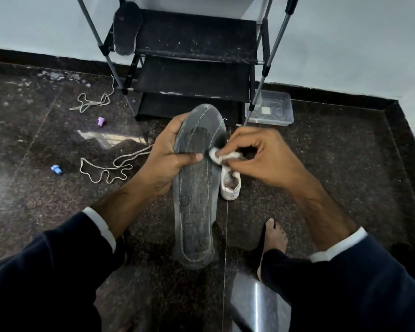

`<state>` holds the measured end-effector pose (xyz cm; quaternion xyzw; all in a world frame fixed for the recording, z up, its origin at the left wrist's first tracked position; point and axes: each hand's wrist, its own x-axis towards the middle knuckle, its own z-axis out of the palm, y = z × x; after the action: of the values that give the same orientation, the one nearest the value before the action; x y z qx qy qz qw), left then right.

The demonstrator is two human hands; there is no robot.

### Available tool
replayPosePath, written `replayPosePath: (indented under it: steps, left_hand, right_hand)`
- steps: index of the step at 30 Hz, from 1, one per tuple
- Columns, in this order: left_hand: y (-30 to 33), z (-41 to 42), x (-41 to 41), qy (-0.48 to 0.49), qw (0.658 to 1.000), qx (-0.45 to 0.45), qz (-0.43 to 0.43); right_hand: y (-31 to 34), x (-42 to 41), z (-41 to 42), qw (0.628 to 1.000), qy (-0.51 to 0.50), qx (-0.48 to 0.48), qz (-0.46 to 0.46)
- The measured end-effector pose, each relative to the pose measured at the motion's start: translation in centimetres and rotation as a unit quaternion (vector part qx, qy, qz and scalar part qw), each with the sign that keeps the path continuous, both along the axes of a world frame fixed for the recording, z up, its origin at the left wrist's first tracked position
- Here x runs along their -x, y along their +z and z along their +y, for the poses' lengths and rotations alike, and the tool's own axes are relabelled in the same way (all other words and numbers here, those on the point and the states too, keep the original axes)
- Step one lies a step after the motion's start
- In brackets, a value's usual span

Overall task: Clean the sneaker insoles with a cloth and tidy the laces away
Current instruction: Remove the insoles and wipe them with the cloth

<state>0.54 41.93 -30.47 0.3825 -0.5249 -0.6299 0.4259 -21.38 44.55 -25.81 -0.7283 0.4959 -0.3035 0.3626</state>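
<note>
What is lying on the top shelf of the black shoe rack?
A second dark insole lies at the left end of the shoe rack's top shelf, overhanging its front edge. The rest of that shelf shows only dust; its far back is out of frame.

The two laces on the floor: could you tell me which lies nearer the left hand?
The lower lace, beside the blue clip; one end runs toward the left hand.

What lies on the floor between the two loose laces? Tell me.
In the head view, a small purple piece lies on bare dark floor between the far lace and the near lace.
</note>
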Motion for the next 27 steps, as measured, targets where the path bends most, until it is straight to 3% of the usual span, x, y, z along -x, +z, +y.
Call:
replayPosePath:
  steps: [3,5,11,14,17,24,27]
  left_hand:
    - [0.0,0.1,0.2,-0.007,1.0,0.002,-0.006]
    - [0.1,0.1,0.1,-0.007,1.0,0.005,-0.008]
    - [0.3,0.1,-0.1,0.02,0.999,0.008,-0.026]
    - [0.5,0.0,0.1,0.016,1.0,-0.006,-0.021]
    - [0.7,0.1,0.2,0.016,0.999,-0.028,-0.016]
    - [0.5,0.2,0.4,-0.004,0.997,-0.081,0.003]
    - [0.8,0.3,0.3,-0.027,0.992,-0.111,0.056]
  right_hand:
    - [0.0,-0.5,0.0,0.993,-0.07,0.095,0.006]
    - [-0.5,-1.2,0.1,0.99,-0.053,0.121,0.048]
    - [-0.6,-1.2,0.0,0.993,0.059,0.001,0.106]
    - [0.1,0.1,0.2,0.999,-0.004,-0.05,0.021]
    - [-0.2,0.7,-0.2,0.992,-0.101,-0.013,-0.076]
    - [-1.3,-1.2,-0.7,0.983,-0.132,-0.039,-0.12]
    - [-1.2,-0.8,-1.1,0.952,-0.214,-0.047,-0.214]
